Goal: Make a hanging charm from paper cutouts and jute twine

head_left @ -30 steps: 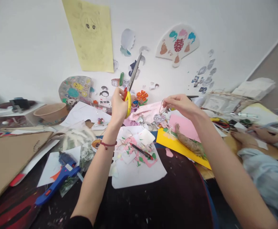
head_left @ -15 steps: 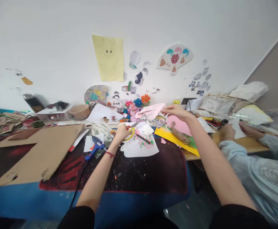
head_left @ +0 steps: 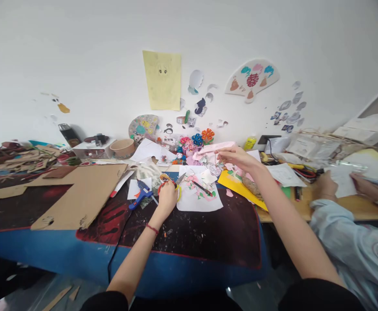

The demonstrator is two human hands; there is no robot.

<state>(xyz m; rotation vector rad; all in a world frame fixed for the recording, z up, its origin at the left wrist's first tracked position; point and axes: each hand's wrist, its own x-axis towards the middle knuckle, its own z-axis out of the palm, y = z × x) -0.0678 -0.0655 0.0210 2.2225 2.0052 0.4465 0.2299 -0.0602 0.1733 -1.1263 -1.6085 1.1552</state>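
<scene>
My left hand (head_left: 167,199) is closed around scissors (head_left: 179,193) with red and yellow handles, at the left edge of a white sheet (head_left: 192,201) that carries pink and green drawings. A dark pen (head_left: 202,188) lies on that sheet. My right hand (head_left: 237,157) reaches over the back of the table with fingers spread and nothing held. Just behind its fingertips is a pale pink cloth-like piece (head_left: 216,148). A yellow sheet (head_left: 240,188) lies below my right hand. Left of my left hand rests a blue glue gun (head_left: 141,195).
Large cardboard (head_left: 85,185) covers the left side. A bowl (head_left: 122,147), a dark flask (head_left: 68,134) and bead flowers (head_left: 197,139) stand along the wall. At the right, another person's hands (head_left: 328,185) hold white paper (head_left: 342,179).
The view has shifted left. My left hand has drawn back toward me with the scissors. My right hand has moved off the pink sheet beside it, its fingers now spread near the pink cloth-like piece.
</scene>
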